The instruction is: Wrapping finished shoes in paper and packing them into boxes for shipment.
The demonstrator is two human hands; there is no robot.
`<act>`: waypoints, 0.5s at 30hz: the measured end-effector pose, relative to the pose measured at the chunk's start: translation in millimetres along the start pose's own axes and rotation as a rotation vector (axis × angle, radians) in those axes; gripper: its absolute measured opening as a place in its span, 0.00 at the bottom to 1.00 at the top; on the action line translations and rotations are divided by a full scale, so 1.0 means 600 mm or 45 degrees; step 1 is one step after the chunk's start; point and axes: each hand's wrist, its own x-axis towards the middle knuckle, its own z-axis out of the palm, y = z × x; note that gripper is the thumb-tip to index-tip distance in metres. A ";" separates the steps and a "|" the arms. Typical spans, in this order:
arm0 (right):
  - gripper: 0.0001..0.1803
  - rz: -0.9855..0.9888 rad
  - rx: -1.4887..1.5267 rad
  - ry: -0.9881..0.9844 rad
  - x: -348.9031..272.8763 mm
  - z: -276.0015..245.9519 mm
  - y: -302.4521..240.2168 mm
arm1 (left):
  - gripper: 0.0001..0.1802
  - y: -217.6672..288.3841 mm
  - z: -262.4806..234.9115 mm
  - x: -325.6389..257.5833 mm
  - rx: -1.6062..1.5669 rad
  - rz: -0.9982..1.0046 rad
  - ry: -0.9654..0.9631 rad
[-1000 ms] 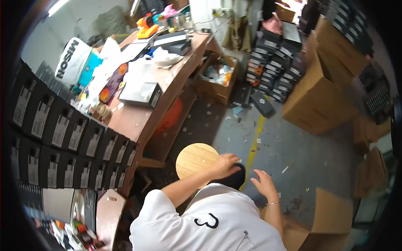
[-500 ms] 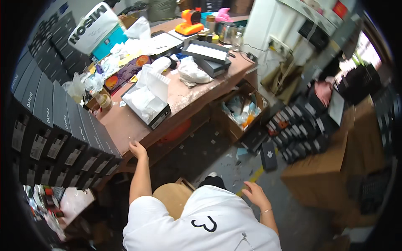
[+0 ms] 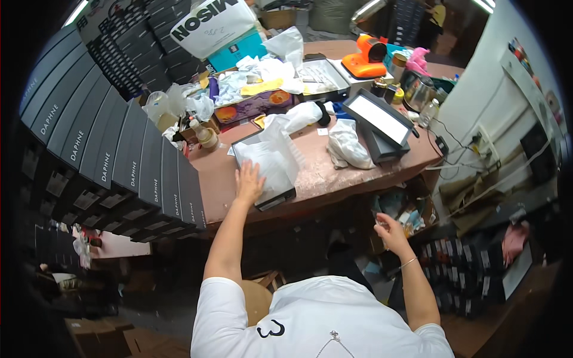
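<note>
My left hand (image 3: 249,182) lies with fingers spread on the left side of an open dark shoebox (image 3: 276,201), over white tissue paper (image 3: 271,165) that fills it and stands up at its right. The box rests near the front edge of the worktable. Off the front of the table, my right hand (image 3: 391,232) hangs in the air, fingers loosely bent and apart, with nothing visible in it. To the right of the box sit a crumpled white bundle (image 3: 347,146) and a tilted dark box lid (image 3: 379,117) with a white inside, resting on another dark box (image 3: 385,149).
Tall stacks of dark shoeboxes (image 3: 122,158) stand close on the left. An orange device (image 3: 365,59), bottles and a glass jug (image 3: 419,89) occupy the table's back right. A carton of scraps (image 3: 427,209) stands below the table's right end; more shoeboxes (image 3: 456,271) are piled right.
My left hand has moved from the table's front edge onto the tissue-filled shoebox. My right hand has risen and moved forward. The view has shifted, with the table now nearer.
</note>
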 end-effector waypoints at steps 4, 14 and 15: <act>0.22 -0.132 0.020 0.042 0.212 -0.025 -0.035 | 0.27 0.015 0.023 0.041 0.236 0.011 -0.401; 0.32 -0.082 -0.706 -0.185 0.638 0.042 0.016 | 0.26 0.025 0.076 0.010 0.178 -0.136 -0.642; 0.30 -0.008 -0.859 -0.275 0.659 0.050 0.031 | 0.26 0.025 0.078 0.006 0.137 -0.155 -0.599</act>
